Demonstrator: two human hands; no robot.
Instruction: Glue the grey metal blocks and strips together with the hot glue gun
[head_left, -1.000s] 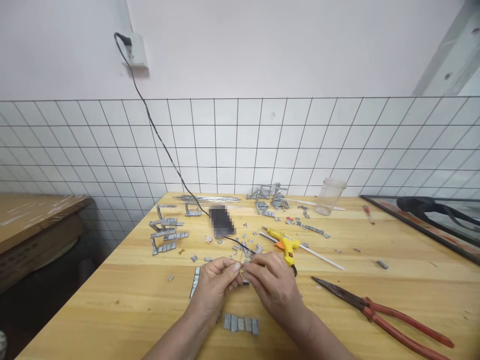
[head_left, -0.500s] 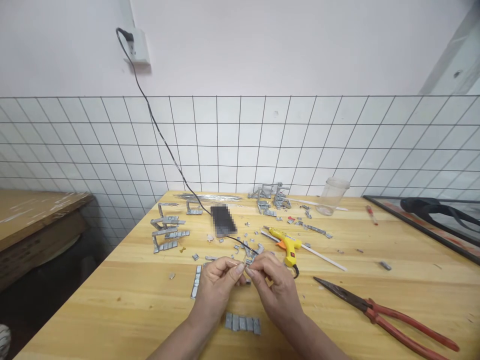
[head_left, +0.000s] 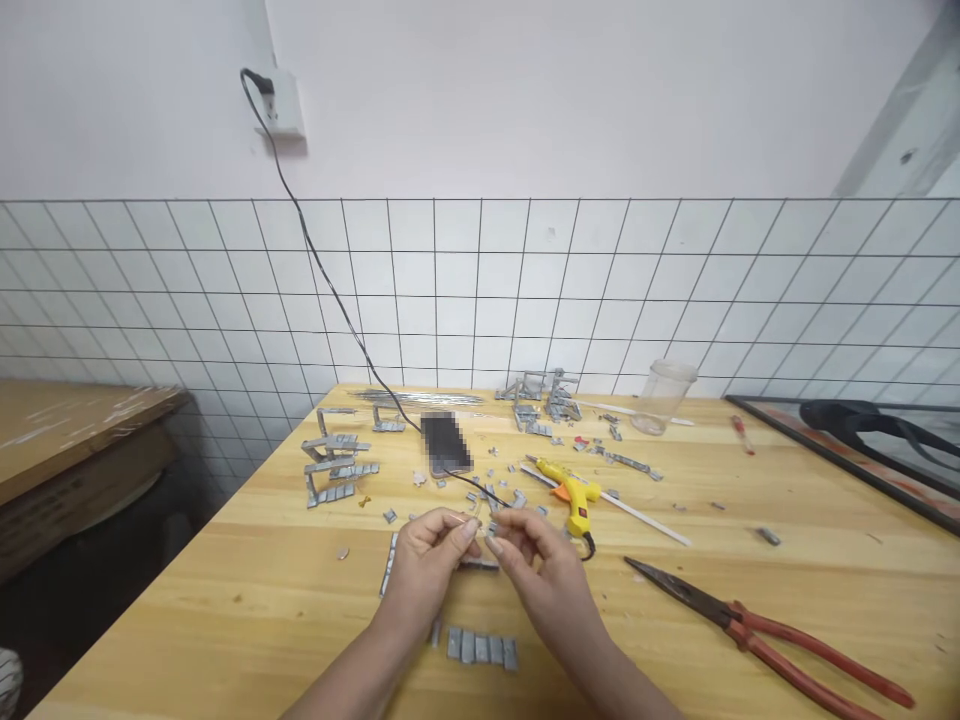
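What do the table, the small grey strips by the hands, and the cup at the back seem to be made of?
Table: pale wood with visible grain and joined planks, smooth, probably varnished.
Grey strips: dull silvery segments with a metallic sheen, likely metal, perhaps staples; too small to be sure.
Cup: see-through and faintly cloudy, so probably clear plastic, though glass is possible.

Your wooden tabletop (head_left: 247,590) carries a yellow glue gun (head_left: 573,494); right of it lie red-handled pliers (head_left: 772,632), behind it a clear cup (head_left: 663,396), left of it grey metal pieces (head_left: 334,468).
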